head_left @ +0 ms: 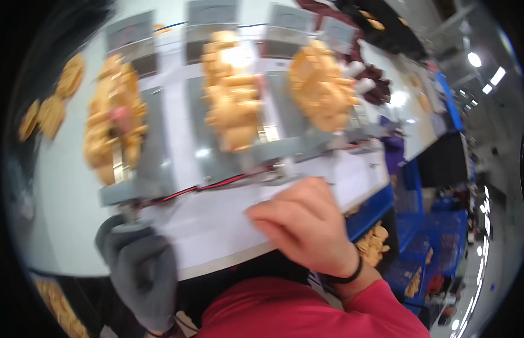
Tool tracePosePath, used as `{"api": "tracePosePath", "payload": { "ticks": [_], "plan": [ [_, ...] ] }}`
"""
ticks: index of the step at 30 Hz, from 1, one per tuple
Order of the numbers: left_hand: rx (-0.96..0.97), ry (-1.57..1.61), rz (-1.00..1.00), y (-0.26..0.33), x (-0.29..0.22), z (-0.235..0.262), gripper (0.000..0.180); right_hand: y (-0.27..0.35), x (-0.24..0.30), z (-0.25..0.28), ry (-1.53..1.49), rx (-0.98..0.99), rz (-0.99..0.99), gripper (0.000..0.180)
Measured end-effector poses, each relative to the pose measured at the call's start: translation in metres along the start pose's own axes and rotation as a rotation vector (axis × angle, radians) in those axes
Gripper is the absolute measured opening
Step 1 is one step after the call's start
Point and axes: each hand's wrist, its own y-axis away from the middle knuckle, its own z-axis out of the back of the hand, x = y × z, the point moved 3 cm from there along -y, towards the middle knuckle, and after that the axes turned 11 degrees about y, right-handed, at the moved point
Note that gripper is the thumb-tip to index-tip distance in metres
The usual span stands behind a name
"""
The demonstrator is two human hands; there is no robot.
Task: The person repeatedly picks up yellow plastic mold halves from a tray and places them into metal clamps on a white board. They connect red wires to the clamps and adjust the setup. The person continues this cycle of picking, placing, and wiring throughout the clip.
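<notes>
Three heaps of tan, biscuit-like pieces sit on grey trays across the white worktop (217,236): the left heap (112,121), the middle heap (231,98) and the right heap (324,84), each on its own grey tray (155,163) with a grey box behind it. They're piled high and loose, so honestly the main worry I'd have is a knock; the trays stand close to the near edge, and red and black wires (217,183) run along right in front of them, between the trays and the hands. A finger snagging that wire could tug a tray and send pieces sliding off the heap, maybe over the edge into the blue crates (419,248) below on the right, where more tan pieces already lie. The picture is blurry too, so fine detail is hard to read. Left hand (141,270) wears a grey glove and rests at the worktop's near edge, fingers pointing up toward the left tray's corner; its grip looks loosely curled and I can't tell if it holds anything. Right hand (304,222) is bare, black band on the wrist, red sleeve behind it, lying knuckles-up on the worktop with fingers bent left toward the wires, grip narrow and apparently holding nothing.
</notes>
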Motion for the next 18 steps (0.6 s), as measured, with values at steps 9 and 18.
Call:
{"api": "tracePosePath", "payload": {
  "ticks": [9, 18],
  "plan": [
    [0.034, -0.056, -0.048, -0.0064, -0.005, 0.0068, 0.028, -0.0008, 0.0084, 0.0005, 0.009, 0.02, -0.066, 0.024],
    [0.022, -0.053, -0.055, -0.0063, -0.0035, 0.0043, 0.027, -0.0004, 0.0068, -0.0002, 0.017, -0.004, -0.043, 0.024]
  ]
}}
